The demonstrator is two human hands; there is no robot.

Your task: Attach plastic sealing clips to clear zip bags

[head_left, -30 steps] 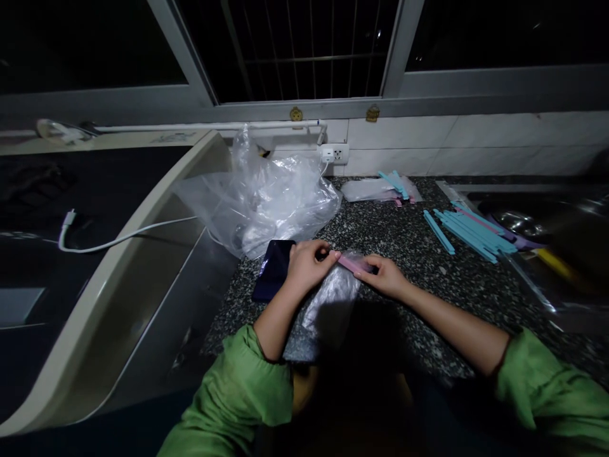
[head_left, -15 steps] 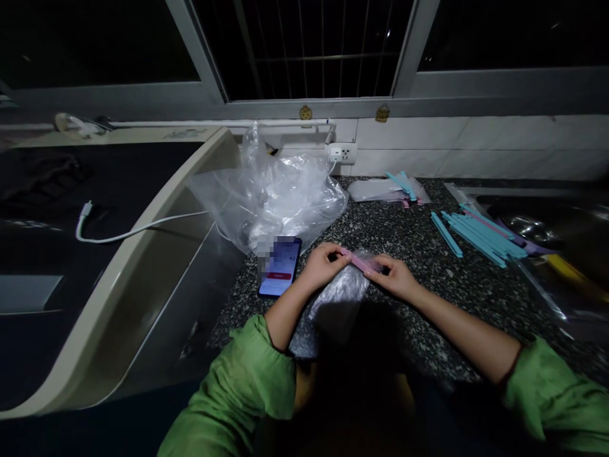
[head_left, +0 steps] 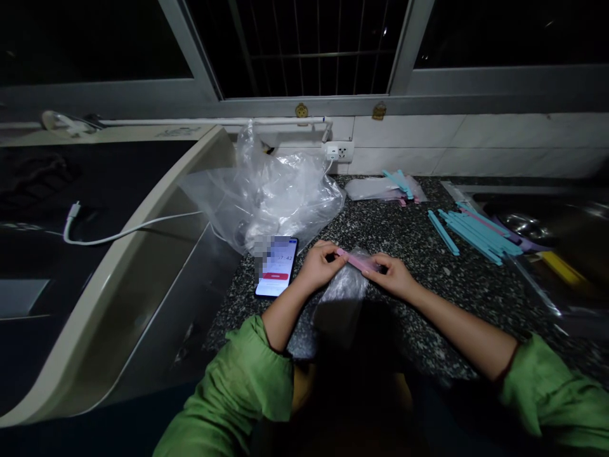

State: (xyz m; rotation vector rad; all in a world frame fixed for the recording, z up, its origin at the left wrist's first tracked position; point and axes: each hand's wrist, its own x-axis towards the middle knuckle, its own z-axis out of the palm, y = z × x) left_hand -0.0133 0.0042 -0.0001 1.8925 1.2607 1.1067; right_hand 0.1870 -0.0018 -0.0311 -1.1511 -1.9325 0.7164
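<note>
My left hand pinches the left end of a pink strip that runs along the top of a small clear plastic bag. My right hand grips the strip's right end, fingers curled. The bag hangs down toward me over the speckled stone counter. A phone with a lit screen lies just left of my left hand.
A big crumpled clear bag sits behind the phone. Several blue strips lie at the right, more strips on flat bags at the back. A steel sink is far right, a white cable at the left.
The phone's screen, dark a second ago, is lit. My hands stay on the pink strip and bag with only slight shifts; the view has swayed a little.
</note>
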